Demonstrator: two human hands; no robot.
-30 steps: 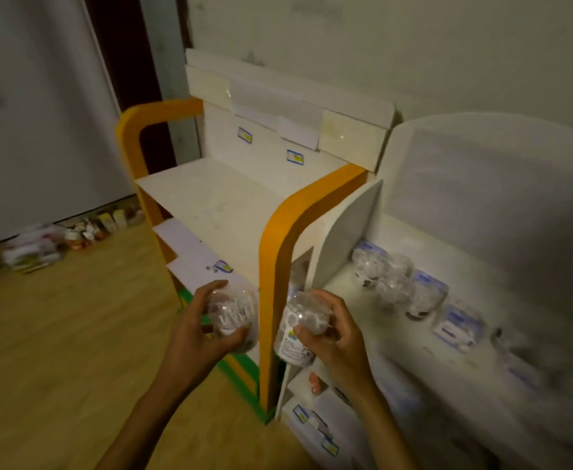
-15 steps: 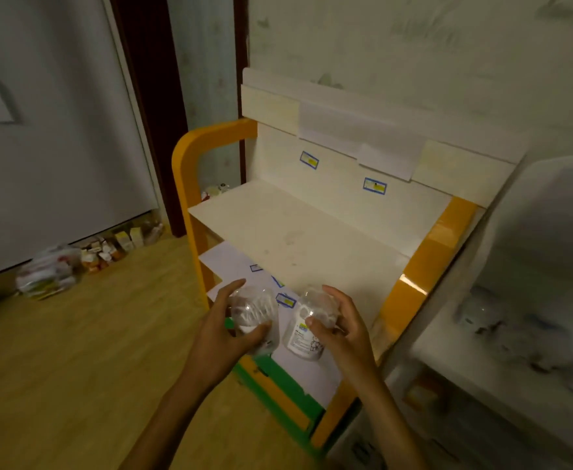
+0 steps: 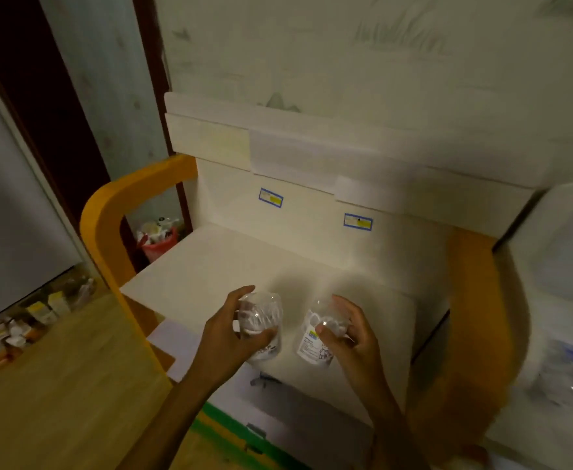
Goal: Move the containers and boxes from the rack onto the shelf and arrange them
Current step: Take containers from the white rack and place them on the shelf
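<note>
My left hand grips a clear plastic container with its fingers curled round it. My right hand holds a second clear container that carries a white label. Both are held over the front edge of the top board of the orange-sided shelf. That board is bare cream white, with two small blue-framed tags on its back panel. At the right edge stands the white rack, where several clear containers show as a blur.
A red bin with rubbish sits behind the shelf's left side. Small boxes and packets lie on the wooden floor along the left wall. A lower shelf level with a green front edge juts out below my arms.
The view has swung left from the white rack to the orange shelf. Both hands, each still holding its container, have moved up over the front of the shelf's top board.
</note>
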